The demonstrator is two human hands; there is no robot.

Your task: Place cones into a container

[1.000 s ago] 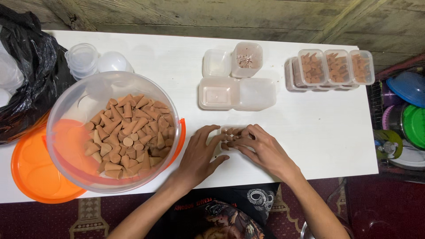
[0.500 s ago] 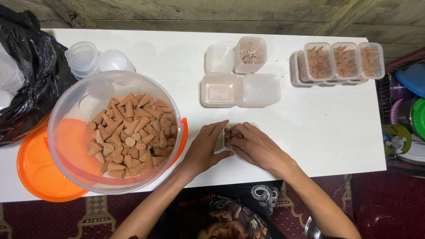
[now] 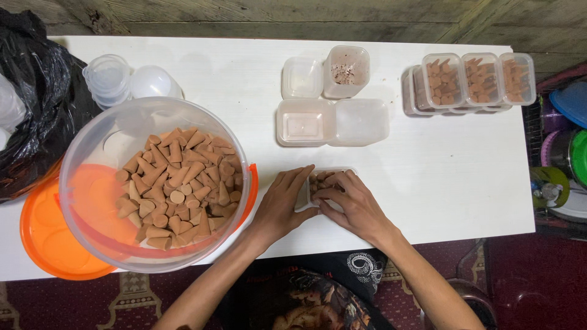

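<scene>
- Packing cones (image 3: 319, 181) into a small tub (image 3: 330, 183) on the counter (image 3: 440, 177), it seems.
- Left hand (image 3: 282, 205) steadies it, fingers loosely spread.
- Right hand (image 3: 354, 205) fingers pinch cones inside.
- Likely next: more from the bowl (image 3: 104, 146).

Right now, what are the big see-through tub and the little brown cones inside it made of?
The big tub looks like thin clear plastic: you can see the orange lid and the table through its glossy wall. The brown cones look like dry pressed powder or clay, matte and a bit rough, with no shine. I cannot tell exactly which. The small box between both hands seems to be clear plastic too.
</scene>
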